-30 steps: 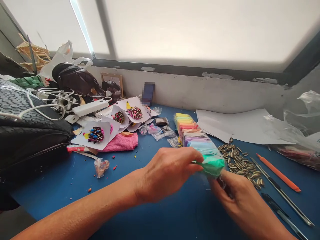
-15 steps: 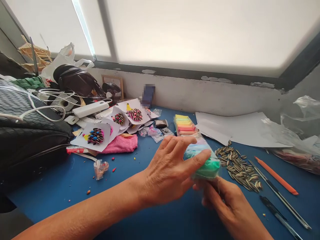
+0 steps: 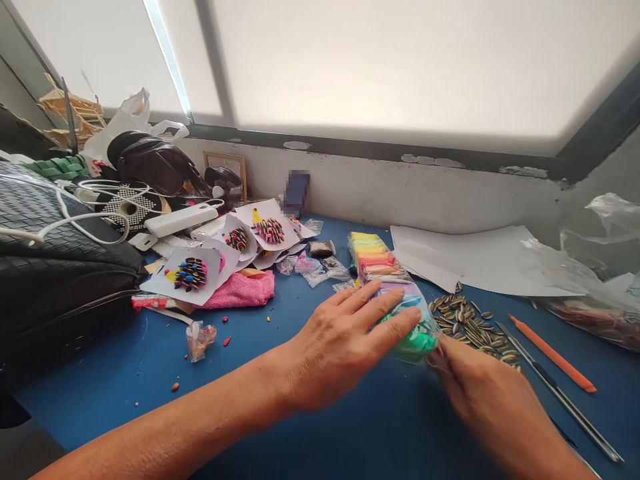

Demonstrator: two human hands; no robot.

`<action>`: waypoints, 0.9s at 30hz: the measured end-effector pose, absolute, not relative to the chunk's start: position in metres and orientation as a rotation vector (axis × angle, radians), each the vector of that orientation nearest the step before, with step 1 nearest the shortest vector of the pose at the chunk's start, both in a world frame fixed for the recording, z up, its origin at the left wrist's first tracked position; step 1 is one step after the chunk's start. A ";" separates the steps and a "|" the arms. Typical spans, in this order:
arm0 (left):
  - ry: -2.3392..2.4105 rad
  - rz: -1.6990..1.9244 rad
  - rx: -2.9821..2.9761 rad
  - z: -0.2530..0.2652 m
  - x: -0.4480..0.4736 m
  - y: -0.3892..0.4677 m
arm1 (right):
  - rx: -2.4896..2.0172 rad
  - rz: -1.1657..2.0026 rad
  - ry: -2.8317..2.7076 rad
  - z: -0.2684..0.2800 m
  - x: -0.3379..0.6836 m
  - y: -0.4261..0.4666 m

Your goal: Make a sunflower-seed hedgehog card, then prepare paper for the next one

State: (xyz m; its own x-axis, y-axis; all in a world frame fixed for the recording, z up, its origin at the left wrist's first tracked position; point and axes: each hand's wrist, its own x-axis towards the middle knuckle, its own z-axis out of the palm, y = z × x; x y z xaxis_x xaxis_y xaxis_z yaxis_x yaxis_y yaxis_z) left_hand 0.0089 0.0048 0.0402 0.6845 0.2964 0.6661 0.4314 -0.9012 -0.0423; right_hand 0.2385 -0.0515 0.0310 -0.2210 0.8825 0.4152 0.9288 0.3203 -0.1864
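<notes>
A long clear plastic pack (image 3: 383,267) holds strips in a row of colours, yellow at the far end through red and purple to green nearest me; they look like soft modelling clay. My left hand (image 3: 345,340) lies across its nearer half, fingers stretched out and slightly apart, thumb hidden beneath. At the near right corner my right hand (image 3: 485,387) is closed on the pack's loose plastic end (image 3: 437,357). Its fingertips are partly hidden and a little blurred. Beside the pack, past my right hand, lies a pile of striped sunflower seeds (image 3: 467,320).
White paper sheets (image 3: 465,257) lie behind the seeds. To the right are an orange pen-like tool (image 3: 553,353), a slim metallic tool (image 3: 565,393) and a plastic bag (image 3: 600,293). Seed-decorated cards (image 3: 267,230), a pink cloth (image 3: 243,290) and a black bag (image 3: 65,267) stand left.
My right hand has moved right and slightly up, pulling the plastic end out to the side and covering more seeds. My left hand's fingers have settled flatter on the pack.
</notes>
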 end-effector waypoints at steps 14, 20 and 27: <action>-0.669 -1.034 -2.840 0.050 0.004 0.006 | -1.512 -0.045 -2.011 0.036 0.218 -0.059; -0.585 -0.980 -2.869 0.046 0.007 0.004 | -1.511 0.190 -1.974 0.037 0.208 -0.061; -0.555 -1.013 -2.815 0.044 0.011 0.001 | -1.496 0.164 -1.964 0.037 0.208 -0.062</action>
State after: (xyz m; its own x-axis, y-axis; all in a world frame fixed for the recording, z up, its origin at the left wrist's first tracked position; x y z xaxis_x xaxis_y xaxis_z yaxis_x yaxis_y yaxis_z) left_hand 0.0114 0.0009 0.0444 0.7124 0.3039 0.6325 0.3695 -0.9287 0.0300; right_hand 0.2076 -0.0625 0.0374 -0.1330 0.8980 0.4195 0.8159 0.3395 -0.4680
